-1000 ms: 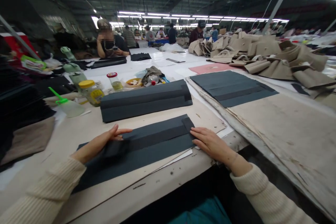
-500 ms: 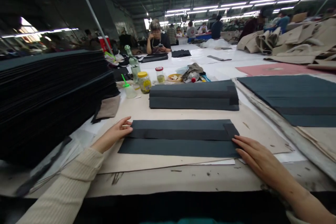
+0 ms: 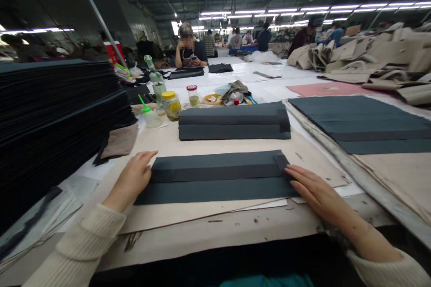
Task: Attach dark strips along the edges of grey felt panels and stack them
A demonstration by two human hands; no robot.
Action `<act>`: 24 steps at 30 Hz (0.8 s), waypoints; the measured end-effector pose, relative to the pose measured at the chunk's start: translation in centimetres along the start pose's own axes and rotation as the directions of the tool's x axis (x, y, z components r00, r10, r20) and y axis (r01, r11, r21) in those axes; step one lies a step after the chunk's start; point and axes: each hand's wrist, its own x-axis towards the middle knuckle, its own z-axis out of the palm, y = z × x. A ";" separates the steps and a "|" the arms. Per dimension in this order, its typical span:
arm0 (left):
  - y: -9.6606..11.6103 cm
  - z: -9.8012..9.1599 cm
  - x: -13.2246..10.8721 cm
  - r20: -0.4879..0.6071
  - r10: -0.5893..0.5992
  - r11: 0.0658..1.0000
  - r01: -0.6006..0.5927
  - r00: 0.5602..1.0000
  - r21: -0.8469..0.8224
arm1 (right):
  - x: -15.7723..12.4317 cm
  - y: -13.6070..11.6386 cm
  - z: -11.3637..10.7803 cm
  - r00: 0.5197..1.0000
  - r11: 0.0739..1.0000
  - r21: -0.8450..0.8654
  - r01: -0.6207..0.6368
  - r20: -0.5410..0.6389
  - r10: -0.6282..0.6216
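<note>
A dark green folded cloth [image 3: 222, 191] is lying close to the front edge of the bench [image 3: 208, 233], with its long side running nearly along that edge. It is sitting on a big tan sheet [image 3: 161, 216]. A black strip [image 3: 215, 173] is running along the cloth, and a small black patch [image 3: 280, 164] is crossing the strip at the right end.

The left grip [image 3: 133, 179], a bare hand, is staying wide and empty, with its thumb and pointing finger spreading apart by the left end of the cloth. I cannot tell if it is touching the cloth. The right grip [image 3: 318, 193] is wide too, holding nothing, and its straight fingers are touching the right end of the cloth, next to the patch.

Farther from the front edge, another folded green cloth [image 3: 232, 131] is lying behind the first one, and the two are not touching. A tall dark pile [image 3: 60, 134] is standing toward the left of the bench, and a small brown cloth [image 3: 120, 140] is lying beside it. Past that, a squeeze bottle [image 3: 153, 119] is standing near a yellow-lidded jar [image 3: 172, 107], and a red-lidded jar [image 3: 193, 97] is standing behind. Across the bench, a person [image 3: 197, 54] is leaning on the far edge.
</note>
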 end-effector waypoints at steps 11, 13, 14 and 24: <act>23.6 9.4 0.6 0.198 0.610 0.792 -0.595 0.767 -0.135 | 3.0 -1.0 2.8 0.988 0.981 -0.125 0.147 -0.018 -0.150; 22.8 10.3 0.5 0.275 0.586 0.809 -0.565 0.762 -0.161 | 2.6 -0.4 3.9 0.984 0.977 -0.123 0.175 0.041 -0.172; 21.8 10.2 0.4 0.310 0.562 0.826 -0.538 0.767 -0.167 | 2.4 -0.1 4.2 0.983 0.976 -0.126 0.179 0.066 -0.171; 2.2 2.1 -3.5 0.382 -0.060 0.959 -0.053 0.922 0.277 | 3.0 -1.3 3.0 0.978 0.993 -0.101 0.059 0.203 -0.038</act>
